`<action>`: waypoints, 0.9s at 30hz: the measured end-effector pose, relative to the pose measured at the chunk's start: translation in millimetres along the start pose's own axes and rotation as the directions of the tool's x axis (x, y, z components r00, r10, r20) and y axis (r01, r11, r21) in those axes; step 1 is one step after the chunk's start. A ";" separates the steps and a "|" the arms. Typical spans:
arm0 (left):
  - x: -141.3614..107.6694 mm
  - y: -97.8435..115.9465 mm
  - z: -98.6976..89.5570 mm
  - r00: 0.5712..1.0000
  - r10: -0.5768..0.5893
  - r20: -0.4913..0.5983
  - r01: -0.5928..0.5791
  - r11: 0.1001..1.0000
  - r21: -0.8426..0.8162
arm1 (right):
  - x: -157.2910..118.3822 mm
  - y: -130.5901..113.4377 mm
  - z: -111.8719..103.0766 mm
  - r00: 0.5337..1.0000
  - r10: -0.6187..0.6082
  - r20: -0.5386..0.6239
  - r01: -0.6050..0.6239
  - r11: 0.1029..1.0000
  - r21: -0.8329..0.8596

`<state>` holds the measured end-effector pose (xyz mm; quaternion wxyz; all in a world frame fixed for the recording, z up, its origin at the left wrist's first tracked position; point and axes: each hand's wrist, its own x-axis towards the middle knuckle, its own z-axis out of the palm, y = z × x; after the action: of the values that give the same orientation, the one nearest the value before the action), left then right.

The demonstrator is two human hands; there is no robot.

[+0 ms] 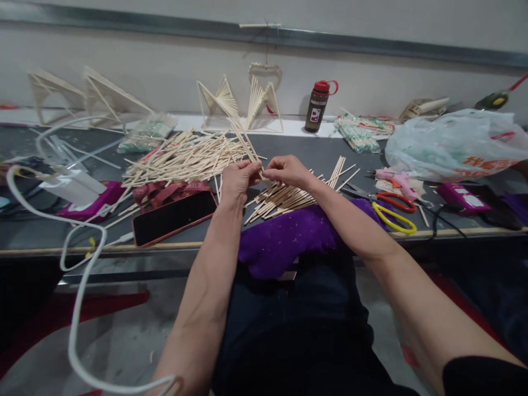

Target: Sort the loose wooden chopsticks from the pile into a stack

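Note:
My left hand [240,177] is closed around a few thin wooden sticks [246,142], which slant up and away to the left. My right hand [287,171] meets it at the sticks' lower end, fingers pinched there; whether a separate stick is between them is too small to tell. Below both hands lies a loose pile of wooden sticks [284,199], partly on a purple cloth [289,236] that hangs over the table edge. A larger heap of sticks [185,157] spreads out behind my left hand.
A phone [175,218] and white cable [78,308] lie left. Scissors [394,212], a pink glue gun [400,181] and a plastic bag [454,143] are right. Behind stand a bottle [317,107] and twisted stick models [218,102] along the wall.

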<state>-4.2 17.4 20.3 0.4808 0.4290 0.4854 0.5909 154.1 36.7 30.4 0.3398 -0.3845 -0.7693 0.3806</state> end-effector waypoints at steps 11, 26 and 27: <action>-1.6 -3.7 -0.1 0.998 -0.010 0.063 0.006 0.997 0.073 | -0.4 1.3 1.5 0.997 0.046 0.054 -0.048 0.998 0.031; -0.2 -8.9 1.3 0.994 0.056 0.090 -0.061 0.997 0.055 | -3.1 -3.5 4.1 0.992 -0.123 -0.023 0.107 0.931 -0.349; -0.1 -8.4 1.0 0.995 0.053 0.089 -0.058 0.997 0.052 | -3.3 -3.7 4.8 0.990 -0.138 -0.040 0.115 0.927 -0.358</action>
<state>-2.0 18.0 12.1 0.4732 0.4806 0.4678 0.5712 150.6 30.8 30.5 0.3132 -0.4011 -0.8372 0.2004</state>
